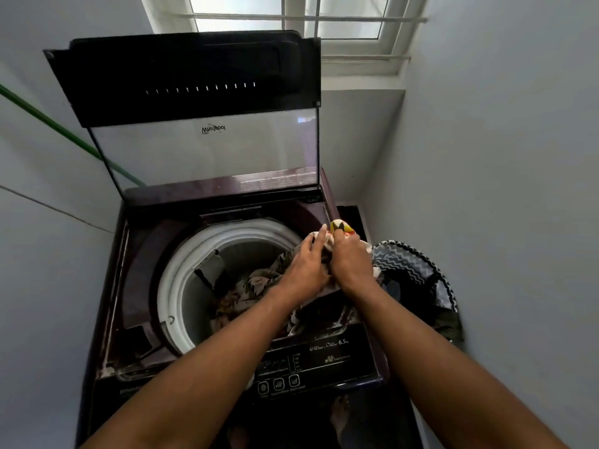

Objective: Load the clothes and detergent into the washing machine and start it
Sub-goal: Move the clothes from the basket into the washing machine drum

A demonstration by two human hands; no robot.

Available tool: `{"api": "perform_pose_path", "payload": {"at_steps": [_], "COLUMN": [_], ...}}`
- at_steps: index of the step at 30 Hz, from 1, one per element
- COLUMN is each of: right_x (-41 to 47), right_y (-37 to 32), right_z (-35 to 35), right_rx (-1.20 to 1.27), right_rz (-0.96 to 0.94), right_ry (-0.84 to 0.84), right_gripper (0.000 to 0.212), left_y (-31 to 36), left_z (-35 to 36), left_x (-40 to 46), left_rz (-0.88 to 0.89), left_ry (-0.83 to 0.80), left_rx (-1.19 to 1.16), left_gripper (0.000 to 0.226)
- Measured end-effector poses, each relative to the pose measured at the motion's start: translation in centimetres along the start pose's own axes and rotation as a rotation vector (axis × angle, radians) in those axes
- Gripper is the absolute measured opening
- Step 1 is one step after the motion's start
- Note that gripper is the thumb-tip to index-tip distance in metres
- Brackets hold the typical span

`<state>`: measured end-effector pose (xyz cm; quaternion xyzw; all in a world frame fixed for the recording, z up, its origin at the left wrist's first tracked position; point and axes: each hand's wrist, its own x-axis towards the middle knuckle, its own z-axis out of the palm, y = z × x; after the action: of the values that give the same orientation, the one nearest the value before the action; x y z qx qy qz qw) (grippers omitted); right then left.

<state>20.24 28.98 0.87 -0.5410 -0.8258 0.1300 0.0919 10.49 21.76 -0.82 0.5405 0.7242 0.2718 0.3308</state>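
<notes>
The dark purple top-loading washing machine [136, 286] stands with its glass lid [201, 124] raised upright at the back edge. A bundle of patterned clothes [259, 283], floral with a yellow piece on top, drapes over the right rim of the white-ringed drum [181, 270], partly inside it.

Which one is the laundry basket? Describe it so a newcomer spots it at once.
Start at the dark top-loading washing machine with its lid raised. Look just past its right side, against the pale wall, beyond the right hand. There sits the laundry basket, the only thing with a black-and-white zigzag pattern, unlike the floral clothes in the white-rimmed drum.
</notes>
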Motion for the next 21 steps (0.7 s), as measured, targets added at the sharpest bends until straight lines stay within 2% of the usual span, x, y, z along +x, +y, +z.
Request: {"api": "perform_pose_path", "payload": {"at_steps": [3, 5, 7, 9, 12, 18, 21], "right_x": [0.4, 0.2, 0.0, -0.2, -0.8, -2.3, -2.5], "right_y": [-2.2, -4.0, -5.8, -7.7, -10.6, -15.5, -16.5], "right_z": [-1.2, -1.8, -1.9, -1.3, -0.3, 2.4, 4.5], "right_rx": [0.128, 0.317, 0.463, 0.550, 0.618, 0.692, 0.621], "right_rz": [-0.043, -0.100, -0.175, -0.275, -0.372, -0.397, -0.337], "right_ry": [0.002, -0.039, -0.086, -0.135, -0.207, -0.329, -0.385], "right_gripper": [0.027, 0.041, 0.053, 0.054, 0.056, 0.047, 0.052], "left_y": [0.2, -0.2, -1.0, -2.2, -4.1, -7.8, -9.5], "left_z": [-1.1, -2.1, -3.5, -5.2, -7.6, -10.3, -10.9], "left_x": [-0.4, -0.9, -1.6, -2.5, -4.2, -7.7, -8.7], "left_rz": [0.059, 0.084, 0.042, -0.040, -0.128, -0.192, -0.240], "left_ry": [0.095, 0.194, 0.313, 0.397, 0.455, 0.587, 0.496], "left_rx": [0.026, 0.040, 0.028, 0.056, 0.108, 0.179, 0.188], "left_gripper": [0.100, 0.095, 0.083, 0.073, 0.066, 0.058, 0.061]}}
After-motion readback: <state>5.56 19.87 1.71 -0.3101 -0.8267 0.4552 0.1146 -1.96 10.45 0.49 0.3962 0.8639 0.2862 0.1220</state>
